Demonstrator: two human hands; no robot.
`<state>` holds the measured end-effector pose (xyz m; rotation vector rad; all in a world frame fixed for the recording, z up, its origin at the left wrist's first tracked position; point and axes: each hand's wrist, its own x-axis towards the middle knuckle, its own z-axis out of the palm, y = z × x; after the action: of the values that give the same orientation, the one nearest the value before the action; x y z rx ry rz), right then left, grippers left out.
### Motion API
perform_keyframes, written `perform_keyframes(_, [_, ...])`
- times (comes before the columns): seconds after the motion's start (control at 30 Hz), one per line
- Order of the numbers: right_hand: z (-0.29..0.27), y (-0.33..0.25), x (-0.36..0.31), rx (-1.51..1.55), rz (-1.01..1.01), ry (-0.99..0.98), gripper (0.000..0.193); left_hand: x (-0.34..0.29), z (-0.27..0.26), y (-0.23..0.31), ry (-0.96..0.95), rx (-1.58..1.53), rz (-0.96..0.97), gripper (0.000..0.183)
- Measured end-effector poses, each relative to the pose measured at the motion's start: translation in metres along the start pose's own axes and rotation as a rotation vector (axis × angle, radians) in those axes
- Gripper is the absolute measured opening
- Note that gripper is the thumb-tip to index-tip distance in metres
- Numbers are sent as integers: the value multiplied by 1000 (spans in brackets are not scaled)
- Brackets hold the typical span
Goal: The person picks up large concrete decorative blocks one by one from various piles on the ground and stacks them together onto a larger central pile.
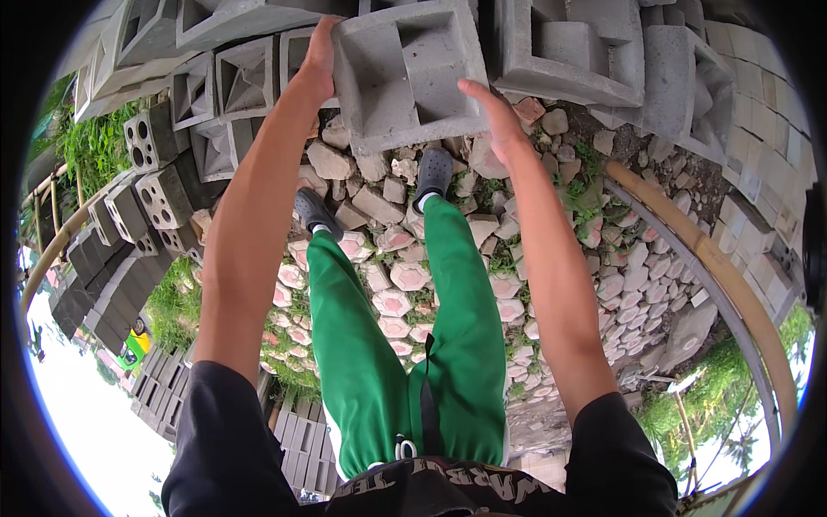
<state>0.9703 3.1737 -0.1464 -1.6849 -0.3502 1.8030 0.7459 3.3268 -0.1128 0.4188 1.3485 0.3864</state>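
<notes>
A square grey concrete vent block (370, 82) with a stepped, recessed face is between my two outstretched arms. Its left side is gripped by my left hand (320, 65), whose fingers go out of sight behind the block. At the right side, my right hand (498, 121) lays its thumb over the rim; the other fingers are mostly hidden. Similar blocks stand right behind it, and I cannot tell whether it touches them. Below the block, my feet in grey clogs stand on rubble.
More vent blocks (573, 73) are stacked along the far side. Concrete blocks with round holes (164, 198) are piled at the left. Broken stones (375, 205) and hexagonal pavers (410, 277) make uneven ground. A bamboo pole (715, 258) curves along the right, near pale stacked bricks (767, 103).
</notes>
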Motion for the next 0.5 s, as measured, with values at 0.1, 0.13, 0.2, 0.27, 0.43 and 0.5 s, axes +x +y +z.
perform_keyframes(0.1, [-2, 22, -33, -5, -10, -32, 82, -25, -22, -38, -24, -33, 28, 90])
perform_keyframes(0.13, [2, 38, -42, 16, -7, -74, 81, -30, -39, -66, 19, -137, 34, 85])
perform_keyframes(0.2, [-5, 65, -71, 17, 69, -66, 82, -60, -44, -104, 35, -353, -29, 93])
perform_keyframes(0.27, [1, 75, -109, -27, 102, -80, 82, -89, -49, -145, 68, -423, -83, 91])
perform_keyframes(0.43, [7, 115, -182, -15, 286, -148, 84, -169, -74, -263, 311, -735, -214, 68])
perform_keyframes(0.5, [9, 125, -206, -45, 353, -183, 85, -204, -74, -283, 299, -920, -272, 62])
